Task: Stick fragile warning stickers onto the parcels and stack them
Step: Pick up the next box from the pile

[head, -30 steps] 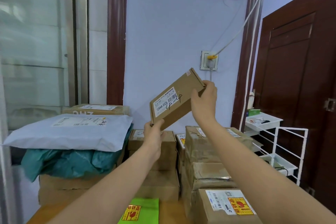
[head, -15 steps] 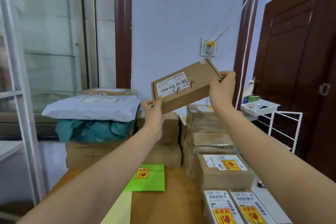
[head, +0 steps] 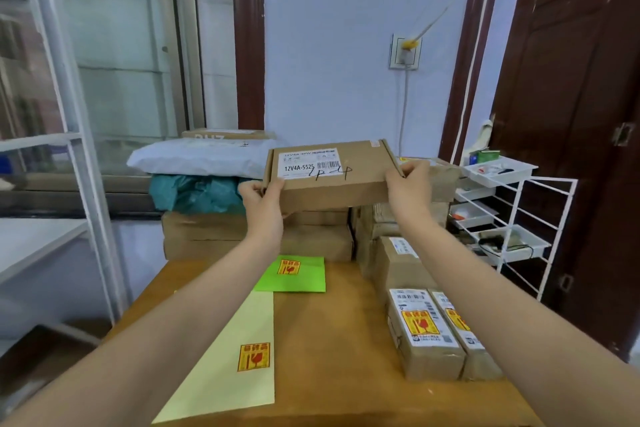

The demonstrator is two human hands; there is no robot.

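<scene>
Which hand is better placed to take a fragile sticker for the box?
Probably the left hand: the sticker sheets lie below its forearm. The right hand could hold the box.

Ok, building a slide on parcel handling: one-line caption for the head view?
Both hands, left hand and right hand, hold a flat cardboard parcel level above the stacked boxes.

The wooden table (head: 332, 340) carries stacked parcels (head: 424, 333), a green sheet (head: 304, 279) and a yellow sheet (head: 225, 357).
</scene>
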